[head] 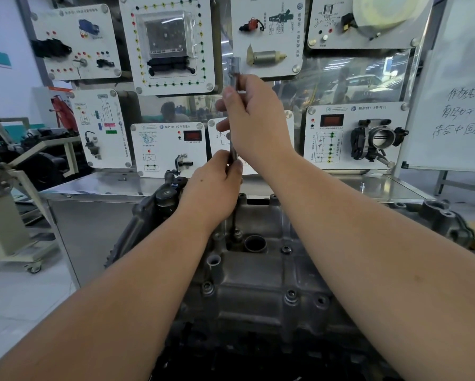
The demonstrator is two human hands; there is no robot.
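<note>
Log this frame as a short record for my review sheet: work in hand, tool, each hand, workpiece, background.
work: a long tool is held upright over an engine part
tool: socket bar, metal, vertical, its lower end down at the casting beside a round opening
left hand: grips the bar's lower shaft
right hand: grips the bar's upper shaft, below its top end
workpiece: engine casting, grey metal, with several bolts in it
background: training panels, a throttle body mounted on one, whiteboard at the right
</note>
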